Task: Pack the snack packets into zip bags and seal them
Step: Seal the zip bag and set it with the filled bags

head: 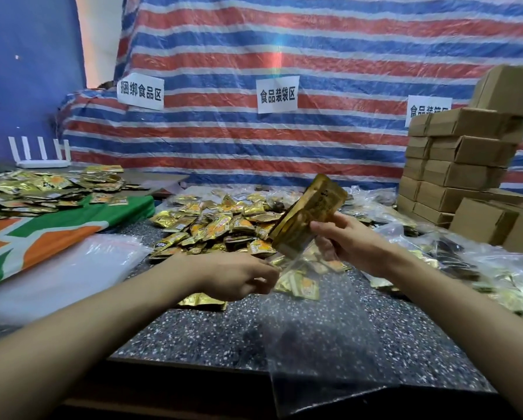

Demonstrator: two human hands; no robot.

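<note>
Gold foil snack packets (310,207), bunched in a tilted stack, are being gripped by the right hand (349,242), its fingers curling round the stack's lower part while the bottom end is dipping into the mouth of the clear zip bag (315,334). The left hand (239,278) is pinching the bag's open rim with curled fingertips, and the bag is trailing toward the person over the speckled table (193,334), just in front of the loose pile (214,227).

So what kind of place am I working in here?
Most likely a small food-packing workstation: heaps of gold foil snack packets, stacked brown cardboard boxes, and white paper signs on the striped tarp wall.
</note>
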